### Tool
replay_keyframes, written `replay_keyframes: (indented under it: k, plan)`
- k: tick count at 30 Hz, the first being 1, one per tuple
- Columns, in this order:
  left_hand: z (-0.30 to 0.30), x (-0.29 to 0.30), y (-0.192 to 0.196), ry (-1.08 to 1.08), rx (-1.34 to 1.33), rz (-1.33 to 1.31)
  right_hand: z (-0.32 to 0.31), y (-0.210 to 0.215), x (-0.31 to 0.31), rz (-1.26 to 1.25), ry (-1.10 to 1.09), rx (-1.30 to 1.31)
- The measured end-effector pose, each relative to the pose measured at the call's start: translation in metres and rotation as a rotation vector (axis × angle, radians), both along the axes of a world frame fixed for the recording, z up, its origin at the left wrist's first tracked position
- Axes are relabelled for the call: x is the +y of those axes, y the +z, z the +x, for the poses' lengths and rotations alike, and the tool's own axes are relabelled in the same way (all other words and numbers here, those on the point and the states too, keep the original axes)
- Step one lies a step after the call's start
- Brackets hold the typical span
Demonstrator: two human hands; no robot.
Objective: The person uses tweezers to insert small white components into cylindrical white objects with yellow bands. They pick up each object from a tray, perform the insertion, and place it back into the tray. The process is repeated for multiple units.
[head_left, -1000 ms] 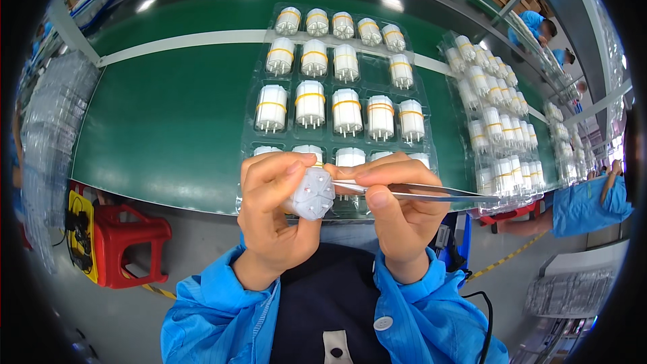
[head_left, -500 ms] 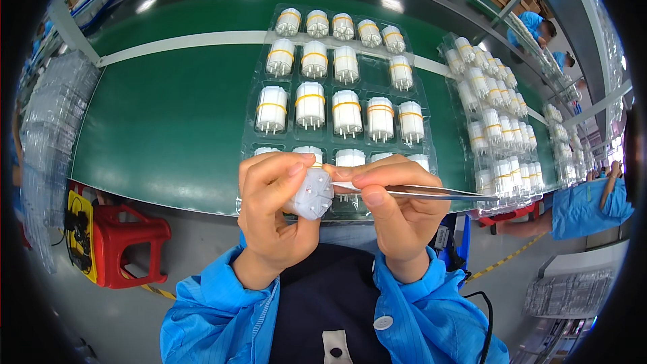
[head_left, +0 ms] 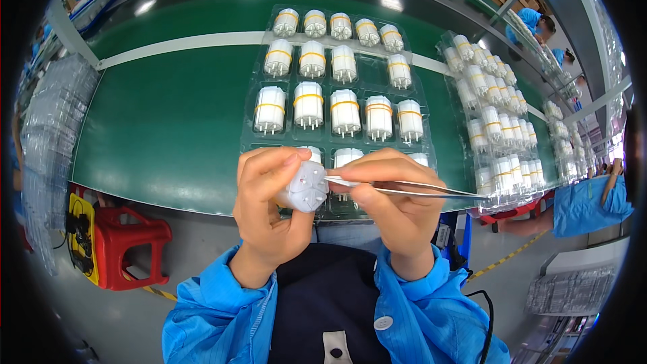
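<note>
My left hand point(head_left: 259, 195) is closed round a white cylindrical plug-like part point(head_left: 309, 192), its pale end face with small metal pins turned up toward me. Between the thumb and fingers of my right hand point(head_left: 402, 212) is a pair of metal tweezers point(head_left: 435, 192), lying almost level. Their tips point left and meet the right edge of the end face; whether they grip anything there is too small to tell. Just beyond my hands, a clear plastic tray point(head_left: 373, 67) holds rows of similar white parts point(head_left: 345, 113) with yellow bands, partly hidden by my fingers at the near row.
The green bench point(head_left: 168, 114) carries more filled trays point(head_left: 499, 125) on the right. Stacked clear trays point(head_left: 57, 114) stand at the far left. A red stool point(head_left: 131, 243) is below the bench's left front edge. A co-worker's blue sleeve point(head_left: 586, 205) shows at the right.
Both hands have shifted slightly left. The part's end face has tipped a little and moved up, and the tweezer tips have moved left with it.
</note>
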State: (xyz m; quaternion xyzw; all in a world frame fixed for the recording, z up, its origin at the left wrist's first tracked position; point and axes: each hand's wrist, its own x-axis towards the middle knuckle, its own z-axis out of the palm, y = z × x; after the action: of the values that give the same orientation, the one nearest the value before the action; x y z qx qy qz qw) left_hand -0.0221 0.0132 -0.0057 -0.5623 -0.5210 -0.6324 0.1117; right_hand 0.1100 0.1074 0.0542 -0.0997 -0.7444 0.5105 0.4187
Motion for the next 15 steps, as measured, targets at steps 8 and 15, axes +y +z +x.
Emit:
replay_keyframes:
  k: [8,15]
  plan:
    - [-0.0004,-0.0002,-0.0016,0.006,-0.044,0.019,0.0012,-0.01,-0.0045,-0.148,0.043,0.106]
    - [-0.0026,0.0005,0.0003,0.047,0.036,0.023,0.0008,-0.0097,-0.0076,-0.127,0.01,0.073]
